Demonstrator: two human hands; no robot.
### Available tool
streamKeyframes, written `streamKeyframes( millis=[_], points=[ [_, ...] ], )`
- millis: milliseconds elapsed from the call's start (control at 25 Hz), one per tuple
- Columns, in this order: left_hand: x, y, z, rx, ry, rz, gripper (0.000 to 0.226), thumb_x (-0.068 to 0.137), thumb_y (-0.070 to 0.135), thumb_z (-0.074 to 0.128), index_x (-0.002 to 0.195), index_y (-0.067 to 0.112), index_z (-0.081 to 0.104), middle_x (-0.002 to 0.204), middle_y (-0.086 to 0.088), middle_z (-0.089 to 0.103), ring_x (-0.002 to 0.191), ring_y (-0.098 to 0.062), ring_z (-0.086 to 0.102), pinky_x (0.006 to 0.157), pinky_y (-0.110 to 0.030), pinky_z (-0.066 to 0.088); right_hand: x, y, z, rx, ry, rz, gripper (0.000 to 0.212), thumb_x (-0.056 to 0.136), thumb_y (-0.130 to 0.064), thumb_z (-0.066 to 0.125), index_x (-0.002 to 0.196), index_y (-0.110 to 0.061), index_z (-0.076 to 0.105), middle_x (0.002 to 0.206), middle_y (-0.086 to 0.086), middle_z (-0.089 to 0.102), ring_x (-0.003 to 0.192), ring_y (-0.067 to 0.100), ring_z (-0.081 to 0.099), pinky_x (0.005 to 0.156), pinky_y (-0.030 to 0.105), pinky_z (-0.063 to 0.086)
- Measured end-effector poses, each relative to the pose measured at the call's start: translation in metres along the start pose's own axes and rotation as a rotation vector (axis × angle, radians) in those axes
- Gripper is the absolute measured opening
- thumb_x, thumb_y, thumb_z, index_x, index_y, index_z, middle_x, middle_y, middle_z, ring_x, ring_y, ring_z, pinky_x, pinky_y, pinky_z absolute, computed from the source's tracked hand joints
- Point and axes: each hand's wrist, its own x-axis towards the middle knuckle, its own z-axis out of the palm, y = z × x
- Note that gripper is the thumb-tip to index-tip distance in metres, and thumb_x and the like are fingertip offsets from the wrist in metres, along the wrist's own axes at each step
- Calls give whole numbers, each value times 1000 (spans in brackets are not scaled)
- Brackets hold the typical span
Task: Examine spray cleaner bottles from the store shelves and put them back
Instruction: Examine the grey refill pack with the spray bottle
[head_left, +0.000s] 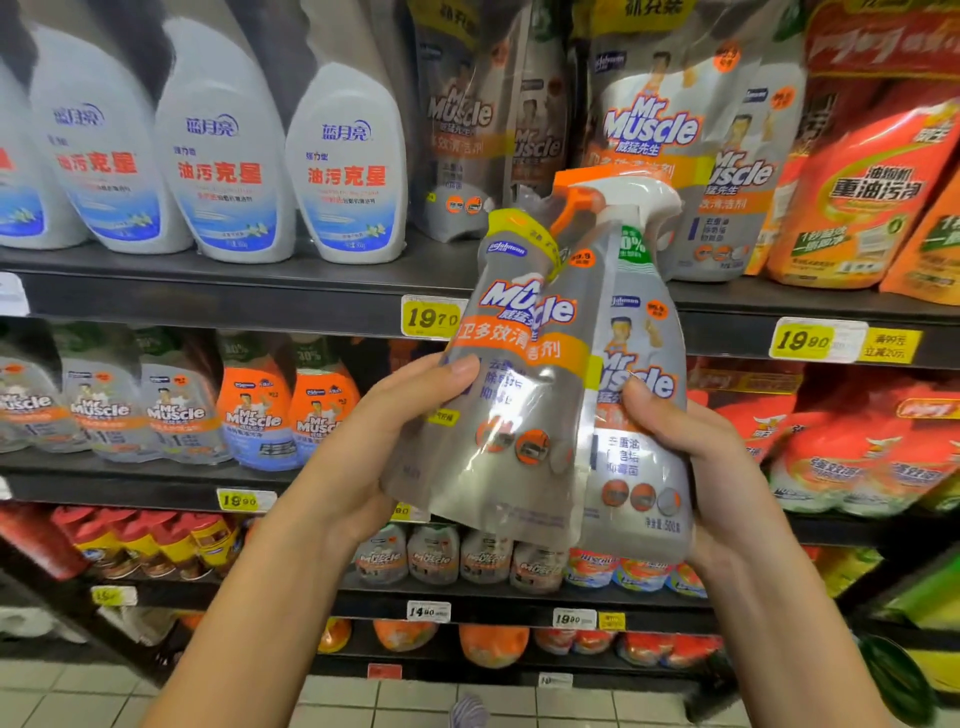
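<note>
Two-handed: the left hand (384, 447) and right hand (701, 457) curl fingers round the spray cleaner pack (540, 364), likely liquid-heavy, film-slick and soft-sided; best gripped low at its sides.

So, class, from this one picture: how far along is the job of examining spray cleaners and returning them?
Done: one Mr Muscle twin pack, spray bottle with pouch, is picked up. In hand: the left hand and right hand grip its lower half, label towards the camera, so it is being examined. Left: returning it, likely beside the matching packs on the top shelf. Other bottles checked: cannot tell.
</note>
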Motion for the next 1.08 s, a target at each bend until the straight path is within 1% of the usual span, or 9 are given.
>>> streamKeyframes(
  millis=[160, 280, 400, 560, 720, 800, 880, 1000, 1080],
  points=[
    [0, 0, -1, -103, 42, -53, 38, 65, 33, 71, 98, 14, 76, 101, -10, 74, 83, -23, 71, 76, -35, 58, -1, -2, 5, 15, -18, 62, 27, 73, -20, 70, 96, -8, 76, 94, 17, 74, 77, 30, 73, 63, 39, 58],
    [-1, -2, -2, -148, 42, -51, 33, 68, 29, 69, 95, 13, 77, 98, -11, 74, 80, -23, 72, 75, -36, 58, -1, -3, 9, -8, 2, 103, 50, 63, -25, 77, 108, -3, 71, 102, 21, 72, 81, 33, 72, 73, 47, 59],
    [-3, -2, -3, -169, 9, -33, 30, 68, 29, 69, 92, 14, 78, 97, -9, 75, 80, -23, 73, 72, -35, 60, -1, -3, 12, -32, 27, 139, 67, 59, -28, 78, 118, 2, 64, 113, 27, 66, 87, 37, 69, 86, 57, 51],
    [-5, -4, -7, -192, -24, -35, 24, 73, 28, 65, 86, 14, 79, 90, -7, 76, 77, -21, 74, 63, -31, 59, -6, -2, 17, -60, 43, 114, 53, 70, -22, 73, 116, 2, 65, 113, 28, 66, 89, 38, 68, 87, 57, 51],
    [-6, -3, -19, -66, 80, 32, 30, 71, 21, 70, 100, 12, 71, 89, -1, 74, 80, -18, 70, 75, -34, 56, -15, -1, 30, -184, 89, -97, 32, 66, -18, 79, 95, -6, 74, 92, 19, 74, 77, 32, 72, 65, 42, 60],
    [-8, -3, -25, 208, 249, 205, 35, 71, 23, 73, 103, 13, 63, 74, 12, 70, 70, -3, 66, 64, -18, 51, -15, -2, 36, -315, 157, -289, 26, 65, -17, 80, 90, -12, 75, 87, 10, 76, 77, 26, 73, 64, 36, 59],
    [-14, -7, -24, 384, 390, 348, 33, 72, 29, 72, 104, 23, 63, 81, 18, 71, 78, 6, 65, 63, -8, 47, -13, -4, 44, -471, 219, -502, 21, 66, -18, 80, 86, -21, 75, 82, -4, 77, 74, 13, 73, 64, 26, 57],
    [-22, -16, 0, 397, 255, 372, 38, 83, 37, 60, 121, 36, 59, 114, 20, 67, 107, 6, 61, 78, -9, 49, -6, -2, 56, -567, 225, -662, 31, 68, -13, 83, 92, -29, 71, 79, -16, 74, 71, -1, 68, 64, 16, 53],
    [-20, -21, 12, 369, 84, 342, 52, 86, 46, 58, 135, 32, 48, 125, 19, 62, 117, 2, 56, 84, -10, 48, -7, 2, 62, -611, 220, -660, 41, 68, -9, 84, 102, -28, 70, 83, -18, 74, 73, -4, 66, 66, 13, 51]
  ],
)
